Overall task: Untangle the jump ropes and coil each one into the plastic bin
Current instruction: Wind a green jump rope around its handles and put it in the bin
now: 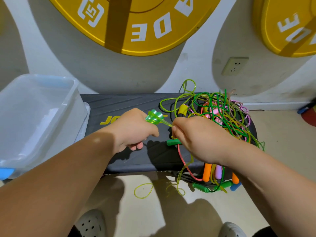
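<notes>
A tangle of jump ropes (220, 115) in green, yellow, pink and purple lies on the right end of a black step platform (123, 103). My left hand (135, 129) grips a small coil of translucent green rope (154, 117). My right hand (198, 135) pinches the same green rope just right of the coil, above a green handle (172, 142). Orange, purple, green and blue handles (215, 175) hang over the platform's front edge under my right forearm. The clear plastic bin (39, 117) stands at the left, with nothing visible inside.
Yellow weight plates (136, 23) lean on the wall behind, with a wall socket (235, 65) to the right. A yellow rope loop (143, 190) trails on the beige floor. My grey shoes (90, 223) are at the bottom.
</notes>
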